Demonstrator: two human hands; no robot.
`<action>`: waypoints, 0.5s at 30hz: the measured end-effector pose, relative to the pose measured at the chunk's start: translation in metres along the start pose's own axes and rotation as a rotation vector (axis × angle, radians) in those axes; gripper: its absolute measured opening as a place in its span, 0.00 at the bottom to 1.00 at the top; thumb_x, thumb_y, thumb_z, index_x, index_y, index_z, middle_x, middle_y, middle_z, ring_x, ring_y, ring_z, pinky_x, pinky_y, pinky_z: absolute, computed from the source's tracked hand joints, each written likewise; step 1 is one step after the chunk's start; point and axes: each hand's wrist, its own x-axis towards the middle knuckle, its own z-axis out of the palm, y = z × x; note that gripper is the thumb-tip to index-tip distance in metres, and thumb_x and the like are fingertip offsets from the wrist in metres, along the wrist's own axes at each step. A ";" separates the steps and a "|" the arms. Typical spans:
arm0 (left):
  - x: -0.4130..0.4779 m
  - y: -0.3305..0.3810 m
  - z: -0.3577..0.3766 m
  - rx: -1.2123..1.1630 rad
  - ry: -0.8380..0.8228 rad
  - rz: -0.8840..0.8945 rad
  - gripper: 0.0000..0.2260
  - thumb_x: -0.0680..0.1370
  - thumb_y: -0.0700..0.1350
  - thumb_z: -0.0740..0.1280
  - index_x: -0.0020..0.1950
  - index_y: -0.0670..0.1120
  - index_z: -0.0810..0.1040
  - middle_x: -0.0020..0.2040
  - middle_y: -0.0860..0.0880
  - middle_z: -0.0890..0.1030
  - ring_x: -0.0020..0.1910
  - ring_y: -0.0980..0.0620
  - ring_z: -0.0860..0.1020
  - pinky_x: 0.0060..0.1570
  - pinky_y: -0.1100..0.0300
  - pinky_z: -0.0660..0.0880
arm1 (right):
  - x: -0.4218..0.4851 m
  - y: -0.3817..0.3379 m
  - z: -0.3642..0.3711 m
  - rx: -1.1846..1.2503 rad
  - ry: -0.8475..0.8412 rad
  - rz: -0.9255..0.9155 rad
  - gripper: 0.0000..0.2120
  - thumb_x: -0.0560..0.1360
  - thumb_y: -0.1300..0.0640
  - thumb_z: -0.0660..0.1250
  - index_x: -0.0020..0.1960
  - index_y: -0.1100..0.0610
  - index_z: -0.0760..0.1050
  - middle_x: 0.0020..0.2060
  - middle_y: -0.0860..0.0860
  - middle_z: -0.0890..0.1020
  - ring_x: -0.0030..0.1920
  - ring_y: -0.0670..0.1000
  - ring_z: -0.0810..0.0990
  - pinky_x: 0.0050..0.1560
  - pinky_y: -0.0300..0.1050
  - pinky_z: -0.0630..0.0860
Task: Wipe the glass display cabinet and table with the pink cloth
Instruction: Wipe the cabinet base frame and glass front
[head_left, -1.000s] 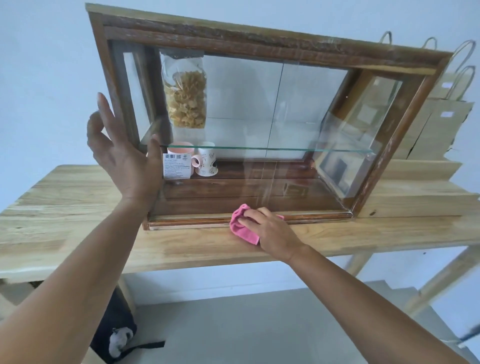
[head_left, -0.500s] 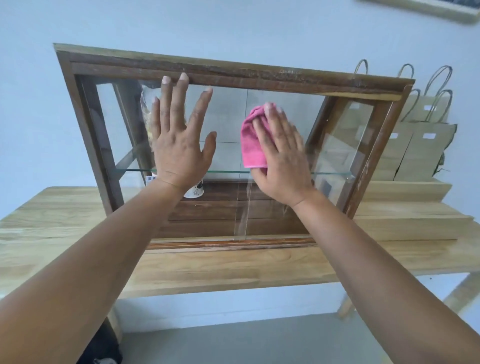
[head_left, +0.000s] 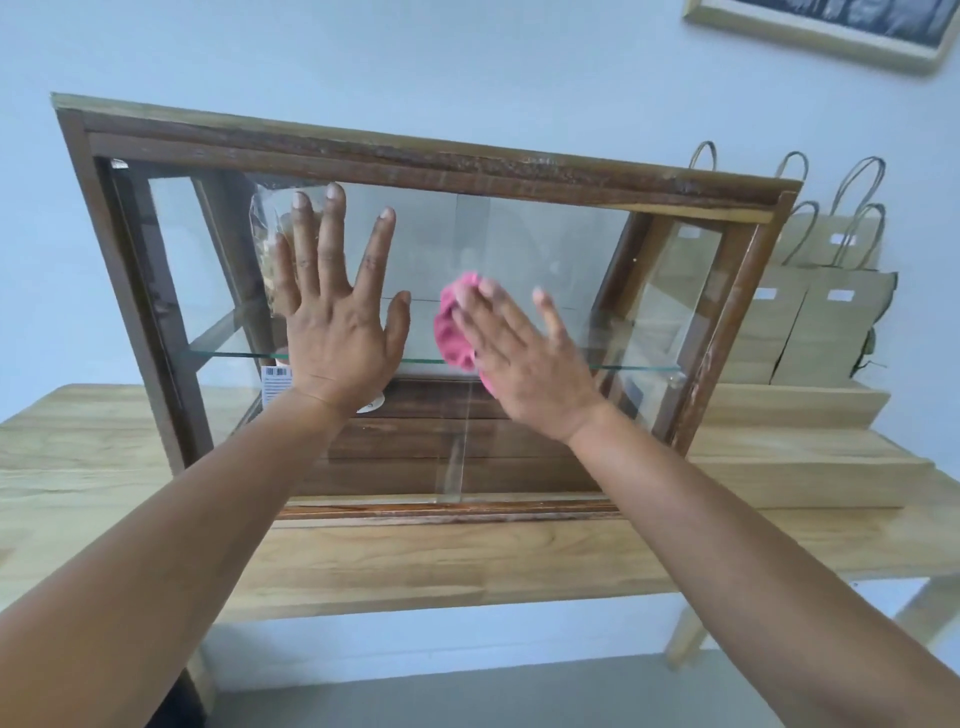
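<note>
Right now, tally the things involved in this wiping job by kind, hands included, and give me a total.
hands: 2, the left hand and the right hand
pink cloth: 1
glass display cabinet: 1
table: 1
Total: 5

Dark wood, clear glass, pale timber.
The dark brown wooden-framed glass display cabinet (head_left: 415, 156) has rough, worn rails and glossy, reflective panes. Its clear glass shelf (head_left: 231, 343) shows a greenish edge. The pale wooden worktop (head_left: 467, 561) looks smooth and matt. The crumpled pink cloth (head_left: 448, 336) looks soft, the brown paper bags (head_left: 831, 322) at the far right are matt, and the clear plastic bag (head_left: 264, 221) is shiny.
</note>
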 end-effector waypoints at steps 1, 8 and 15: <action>0.001 0.005 0.001 -0.017 0.023 0.018 0.28 0.85 0.54 0.58 0.85 0.49 0.58 0.83 0.36 0.55 0.81 0.31 0.53 0.79 0.36 0.47 | 0.013 0.008 -0.002 -0.042 0.048 0.063 0.29 0.84 0.51 0.56 0.81 0.58 0.53 0.80 0.52 0.56 0.80 0.52 0.53 0.76 0.58 0.51; -0.001 0.038 0.015 -0.047 0.034 0.214 0.29 0.85 0.50 0.59 0.85 0.45 0.56 0.84 0.42 0.56 0.82 0.36 0.53 0.80 0.41 0.41 | -0.012 0.077 -0.015 -0.156 0.199 0.361 0.23 0.78 0.56 0.67 0.72 0.60 0.72 0.69 0.55 0.77 0.70 0.54 0.71 0.68 0.54 0.63; -0.005 0.043 0.020 -0.009 0.040 0.210 0.28 0.86 0.50 0.55 0.85 0.42 0.54 0.85 0.44 0.55 0.82 0.35 0.52 0.79 0.44 0.34 | -0.080 0.110 -0.033 -0.291 -0.004 0.761 0.25 0.72 0.61 0.70 0.68 0.59 0.73 0.65 0.55 0.77 0.55 0.58 0.76 0.53 0.52 0.72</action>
